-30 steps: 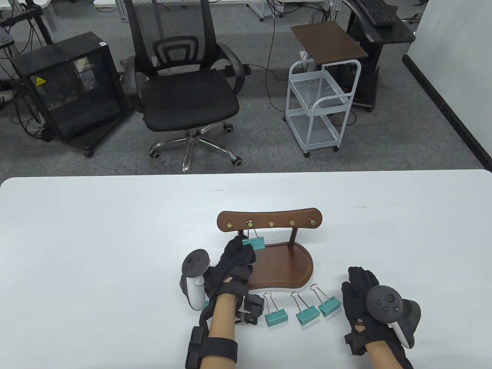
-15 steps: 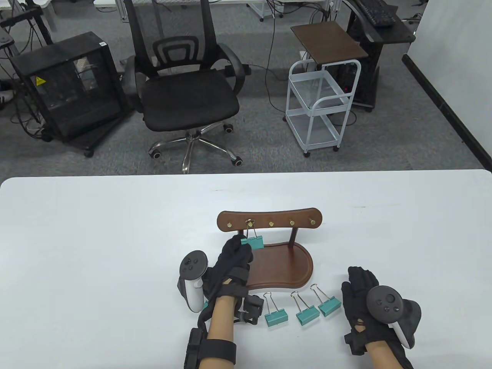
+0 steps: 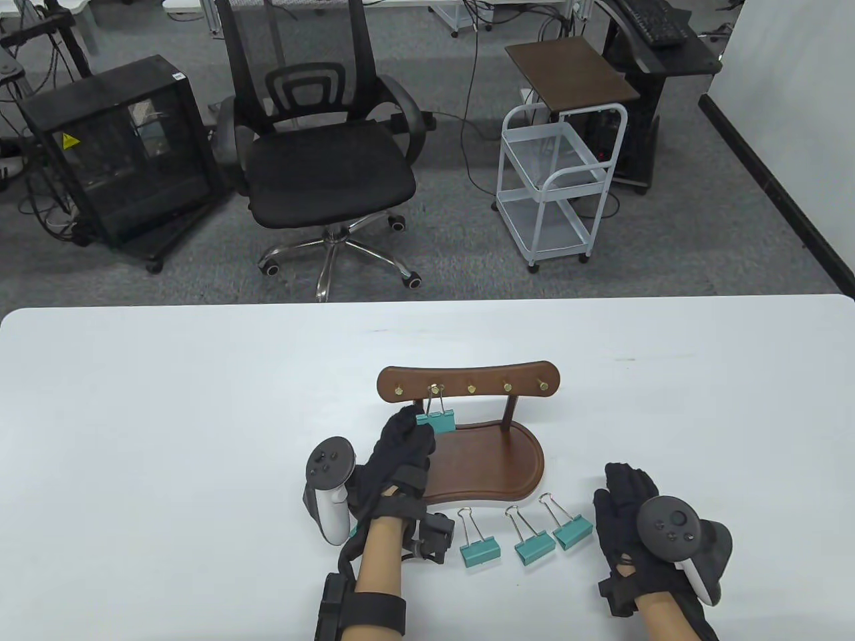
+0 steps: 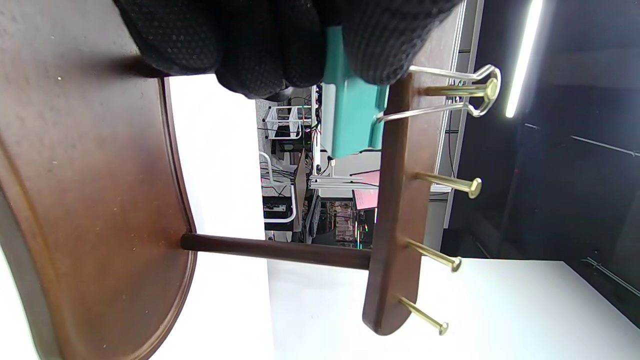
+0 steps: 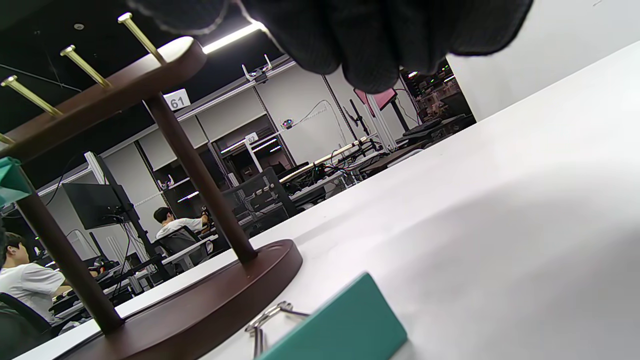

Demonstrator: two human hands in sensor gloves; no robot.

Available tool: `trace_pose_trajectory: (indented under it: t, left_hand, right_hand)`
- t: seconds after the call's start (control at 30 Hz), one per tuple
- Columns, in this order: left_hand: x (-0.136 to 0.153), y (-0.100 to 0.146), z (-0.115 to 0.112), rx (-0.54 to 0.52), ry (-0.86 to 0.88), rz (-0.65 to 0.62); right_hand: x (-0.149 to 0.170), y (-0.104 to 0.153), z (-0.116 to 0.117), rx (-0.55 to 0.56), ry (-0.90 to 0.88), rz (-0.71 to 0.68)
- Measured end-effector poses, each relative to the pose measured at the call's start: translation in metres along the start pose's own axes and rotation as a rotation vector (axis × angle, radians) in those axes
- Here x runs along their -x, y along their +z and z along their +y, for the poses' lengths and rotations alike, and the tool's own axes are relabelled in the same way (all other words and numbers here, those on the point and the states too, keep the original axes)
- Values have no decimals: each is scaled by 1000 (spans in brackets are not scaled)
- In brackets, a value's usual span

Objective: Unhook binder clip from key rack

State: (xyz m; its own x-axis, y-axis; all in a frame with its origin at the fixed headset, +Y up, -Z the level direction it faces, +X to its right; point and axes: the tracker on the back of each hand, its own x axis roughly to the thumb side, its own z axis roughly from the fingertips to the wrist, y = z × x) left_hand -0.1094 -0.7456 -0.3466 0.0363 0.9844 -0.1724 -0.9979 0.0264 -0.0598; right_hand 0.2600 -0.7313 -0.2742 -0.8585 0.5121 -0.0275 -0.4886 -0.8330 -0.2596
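A dark wooden key rack [image 3: 467,384] with brass pegs stands on its wooden tray [image 3: 491,467] at the table's middle. A teal binder clip [image 3: 437,420] hangs by its wire handles from the second peg from the left. My left hand [image 3: 404,444] pinches the clip's teal body from the left; the left wrist view shows my fingers [image 4: 260,45] around the clip [image 4: 352,115], its handles still looped over the peg [image 4: 482,90]. My right hand [image 3: 628,507] rests flat on the table right of the tray, holding nothing.
Three teal binder clips lie on the table in front of the tray [image 3: 479,549], [image 3: 533,546], [image 3: 571,531]; the nearest shows in the right wrist view [image 5: 345,330]. The rack's other pegs are bare. Beyond the table stand an office chair [image 3: 320,160] and a white cart [image 3: 561,180].
My left hand has shifted slightly up and left, and the hanging clip has swung a little left with it. The right hand has not moved.
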Motion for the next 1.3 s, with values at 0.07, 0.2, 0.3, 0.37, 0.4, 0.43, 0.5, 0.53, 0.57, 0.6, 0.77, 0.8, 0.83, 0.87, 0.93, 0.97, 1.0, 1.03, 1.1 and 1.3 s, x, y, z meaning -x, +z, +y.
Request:
trace_pose_trajectory:
  t: [0.07,0.2,0.3,0.37,0.4,0.43,0.5,0.53,0.57,0.6,0.77,0.8,0.83,0.87,0.93,0.97,1.0,1.03,1.1,1.3]
  left_hand:
    - [0,0,0,-1,2,-4]
    - [0,0,0,9,6,-8]
    - [-1,2,0,12,-5,-16]
    - [-2,4,-1,8,-10,-25]
    - [-3,6,-1,8,-15,-30]
    - [-5,8,-1,10,-22,-34]
    - [-7,13,-1,16,-41,-41]
    - [-8,16,-1,18,-46,-46]
    - [-9,19,-1,19,-55,-49]
    - [-10,22,0,23,-67,-53]
    - [-16,37,5,37,-121,-66]
    - [-17,40,7,41,-125,-68]
    - [-17,43,8,44,-123,-70]
    - [-17,46,9,46,-114,-75]
    - [-16,50,11,43,-107,-80]
    - [-15,52,11,40,-113,-87]
    - [-13,54,12,31,-125,-99]
    - [-11,54,12,32,-131,-102]
    - [-10,56,14,39,-146,-98]
    - [-11,61,18,-26,-284,-90]
  right_hand:
    - [0,0,0,0,0,-1]
    - [0,0,0,-1,0,-2]
    - [0,0,0,-1,-3,0]
    - [0,0,0,-1,-5,-1]
    - [0,0,0,-2,-6,-1]
    - [0,0,0,-2,-6,-2]
    - [-1,0,1,-2,-8,-4]
    - [-1,0,0,-2,-8,-5]
    - [-1,-1,1,-2,-7,-6]
    - [-1,-1,0,-1,-7,-7]
    - [-1,-1,0,5,-11,-8]
    - [-1,-1,0,6,-11,-9]
    - [-1,-1,0,7,-11,-9]
    - [-1,-1,0,8,-10,-10]
    - [-1,-1,0,9,-7,-10]
    - [-1,-1,0,9,-6,-10]
    - [-1,0,0,10,-1,-11]
    - [-1,0,0,10,2,-12]
    - [-1,0,0,7,4,-12]
    - [-1,0,1,-3,10,-13]
